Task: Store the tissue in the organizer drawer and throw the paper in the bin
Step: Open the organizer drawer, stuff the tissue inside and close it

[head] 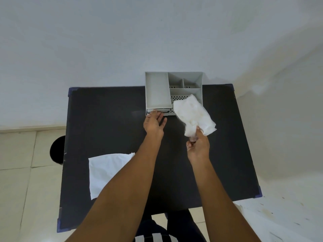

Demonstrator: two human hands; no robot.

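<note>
A grey desk organizer [156, 89] with several open compartments stands at the far edge of the black table [113, 123]. Its small drawer [158, 110] sits low at the front, barely out. My left hand [153, 124] reaches to the drawer front, fingertips touching it, fingers spread. My right hand [198, 145] pinches a crumpled white tissue [192, 114], held up in front of the organizer's right side. A flat white sheet of paper [104, 172] lies on the table's near left, partly hidden by my left forearm.
A round black bin [56, 151] stands on the tiled floor just left of the table, partly hidden by the table edge. A pale wall rises behind the organizer. My legs show below the table's near edge.
</note>
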